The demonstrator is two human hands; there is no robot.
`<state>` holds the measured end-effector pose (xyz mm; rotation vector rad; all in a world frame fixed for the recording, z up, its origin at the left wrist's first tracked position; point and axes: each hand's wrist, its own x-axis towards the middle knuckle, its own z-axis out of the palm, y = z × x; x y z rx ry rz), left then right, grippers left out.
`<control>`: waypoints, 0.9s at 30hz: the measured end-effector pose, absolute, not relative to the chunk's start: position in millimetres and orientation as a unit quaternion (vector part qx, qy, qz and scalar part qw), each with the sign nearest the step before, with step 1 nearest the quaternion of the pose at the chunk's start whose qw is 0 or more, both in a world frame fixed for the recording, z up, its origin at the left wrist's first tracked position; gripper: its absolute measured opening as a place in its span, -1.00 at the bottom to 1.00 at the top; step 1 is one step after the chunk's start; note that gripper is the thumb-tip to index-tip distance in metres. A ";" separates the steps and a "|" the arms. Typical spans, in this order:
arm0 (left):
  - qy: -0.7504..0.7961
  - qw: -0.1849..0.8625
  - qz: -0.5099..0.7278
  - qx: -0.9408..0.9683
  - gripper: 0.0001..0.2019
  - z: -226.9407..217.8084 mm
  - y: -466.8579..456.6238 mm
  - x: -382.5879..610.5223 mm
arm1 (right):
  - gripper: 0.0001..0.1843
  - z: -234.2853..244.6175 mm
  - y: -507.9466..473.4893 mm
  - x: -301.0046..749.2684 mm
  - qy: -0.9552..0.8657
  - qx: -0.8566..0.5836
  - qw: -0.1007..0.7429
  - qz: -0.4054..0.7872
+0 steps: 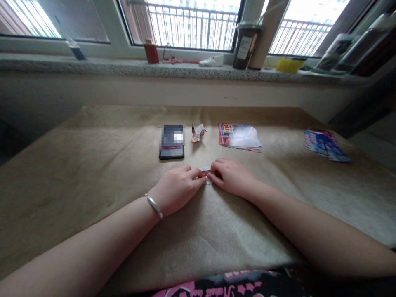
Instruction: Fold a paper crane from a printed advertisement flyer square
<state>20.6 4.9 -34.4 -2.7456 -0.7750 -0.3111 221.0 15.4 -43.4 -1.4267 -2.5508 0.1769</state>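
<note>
My left hand (177,187) and my right hand (232,176) meet at the middle of the table covered in brown paper (93,173). Both pinch a small folded piece of printed paper (205,172) that lies between their fingertips; most of it is hidden by the fingers. A silver bangle (154,206) is on my left wrist. A dark phone (172,141) lies just beyond the hands. Next to the phone stands a small folded paper figure (197,133).
A stack of glossy flyers (239,136) lies behind my right hand, and another flyer (325,144) is at the far right. The stone windowsill (123,68) holds a red cup (151,52), a dark jar (244,47) and a yellow object (289,64).
</note>
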 end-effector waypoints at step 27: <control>-0.242 0.101 -0.081 -0.962 -0.80 -33.7 9.0 17.5 | -0.79 -38.5 8.4 229.8 -0.933 -0.339 0.116 -0.025</control>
